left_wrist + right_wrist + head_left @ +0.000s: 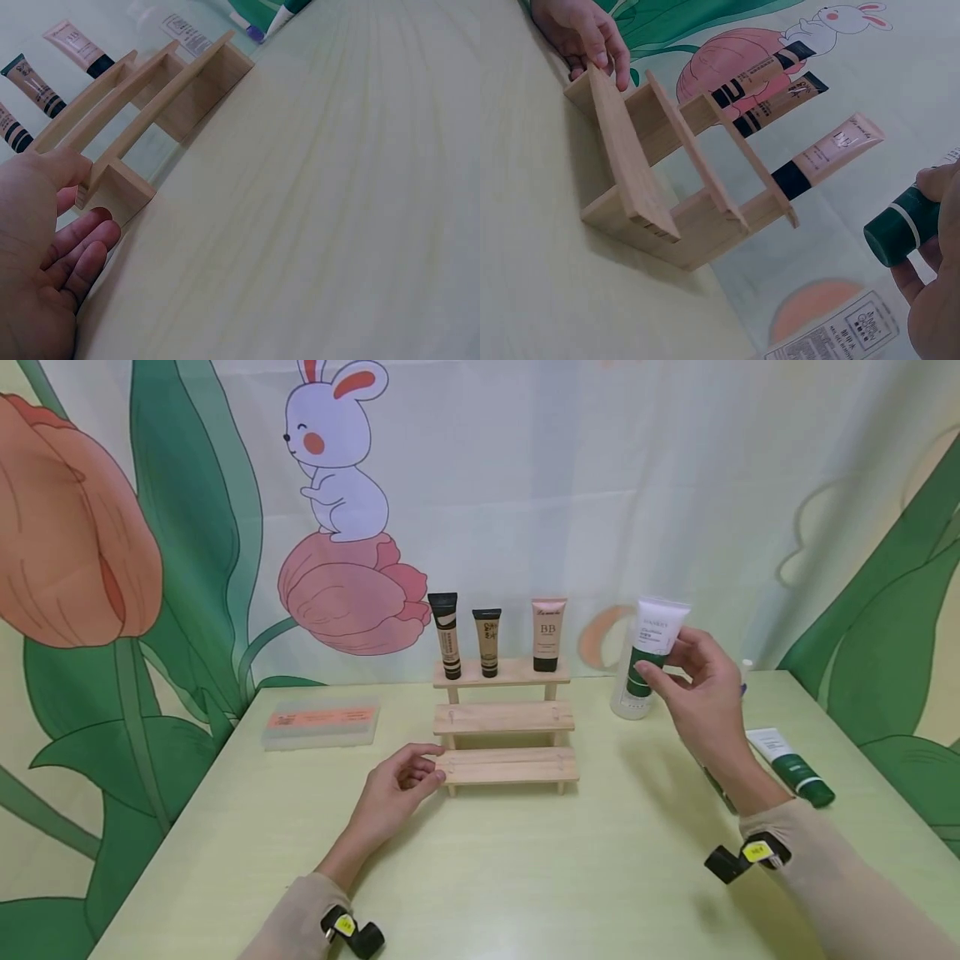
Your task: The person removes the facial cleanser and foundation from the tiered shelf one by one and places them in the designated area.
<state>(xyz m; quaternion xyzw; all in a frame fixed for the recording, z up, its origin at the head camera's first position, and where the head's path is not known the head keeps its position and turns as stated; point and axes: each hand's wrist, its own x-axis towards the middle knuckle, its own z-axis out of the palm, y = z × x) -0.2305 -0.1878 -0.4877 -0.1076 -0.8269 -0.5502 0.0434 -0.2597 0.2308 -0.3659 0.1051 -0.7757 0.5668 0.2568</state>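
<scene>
My left hand (396,792) holds the left end of the lowest step of a three-step wooden display stand (504,718). In the left wrist view its thumb lies against the board's end, the other fingers curled below. Two black-capped tan tubes, a larger one (447,639) and a smaller one (489,643), and a pink BB cream tube (548,635) stand cap down on the top step. To the right of the stand, my right hand (705,693) grips a white and green squeeze tube (660,625), raised with its green cap (891,238) downward.
A clear bottle (628,703) stands behind the held tube. Another white and green tube (797,768) lies at the table's right, near a small white-topped item (746,670) partly behind my hand. A flat translucent case (321,725) lies at the back left. A printed curtain (487,510) hangs behind.
</scene>
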